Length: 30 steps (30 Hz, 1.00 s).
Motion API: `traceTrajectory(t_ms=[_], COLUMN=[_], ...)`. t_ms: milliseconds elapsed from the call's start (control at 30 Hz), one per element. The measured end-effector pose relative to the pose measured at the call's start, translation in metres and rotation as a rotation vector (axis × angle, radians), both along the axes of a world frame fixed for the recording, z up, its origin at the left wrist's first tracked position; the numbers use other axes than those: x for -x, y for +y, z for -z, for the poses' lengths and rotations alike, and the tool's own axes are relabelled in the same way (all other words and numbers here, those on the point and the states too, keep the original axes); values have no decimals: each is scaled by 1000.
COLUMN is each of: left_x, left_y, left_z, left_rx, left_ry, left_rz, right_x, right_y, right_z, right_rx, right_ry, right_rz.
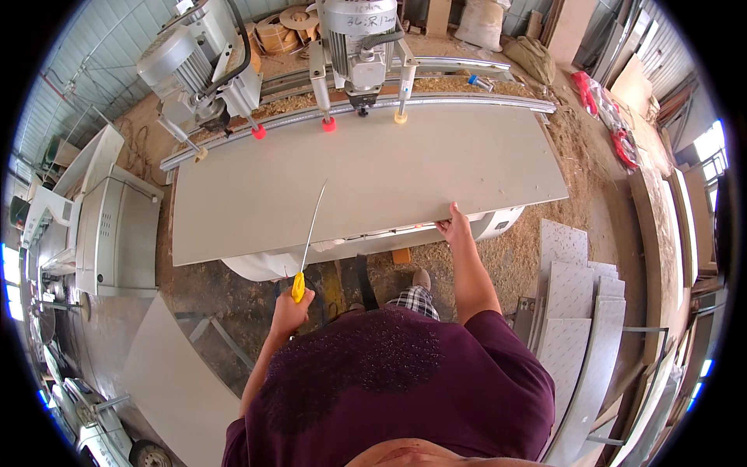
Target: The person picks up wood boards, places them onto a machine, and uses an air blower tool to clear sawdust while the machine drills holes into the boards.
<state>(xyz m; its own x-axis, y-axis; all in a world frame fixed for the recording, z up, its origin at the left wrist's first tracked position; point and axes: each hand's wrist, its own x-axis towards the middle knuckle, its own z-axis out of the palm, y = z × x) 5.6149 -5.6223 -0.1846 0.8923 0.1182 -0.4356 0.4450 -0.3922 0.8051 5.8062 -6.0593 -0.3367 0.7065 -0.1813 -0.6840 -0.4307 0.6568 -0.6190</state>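
My left hand [291, 311] is closed round the yellow body of an air blow gun [299, 286]. Its long thin metal nozzle slants up over a wide grey-beige panel [366, 179]. The panel lies flat on a boring machine [264, 268], its near edge overhanging. At that edge, right of centre, my right hand [457, 226] grips the panel, thumb on top and fingers underneath. Small bits of debris dot the panel's right part. Two drilling heads stand at its far edge: one central motor [359, 54] and another motor [175, 58] on the left, with red and yellow-tipped rods beside them.
A metal rail [467, 100] runs along the panel's far side. Sawdust [580, 167] covers the floor to the right. Stacked boards [572, 303] stand near my right side. A grey cabinet [124, 233] and a leaning pale sheet [175, 373] are on the left.
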Motion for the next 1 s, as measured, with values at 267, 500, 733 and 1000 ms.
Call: traceTrajectory(t_ms=[267,500,733,1000], left_x=[1,20,58,89], left_y=[-15,-25,-12,6], left_z=[3,0,-24,-38], left_rx=[50,30,249,436], left_ry=[-12,71,201,250], left_rz=[-61,-75,-613,-619], right_x=[1,12,31,33], right_y=[-5,-8,-23,-73], right_z=[-5,-6,-5,5], right_rx=[-8,-31,-107,-182], right_ry=[66,66,14,-62], right_rz=[-95,-96,-100,-42])
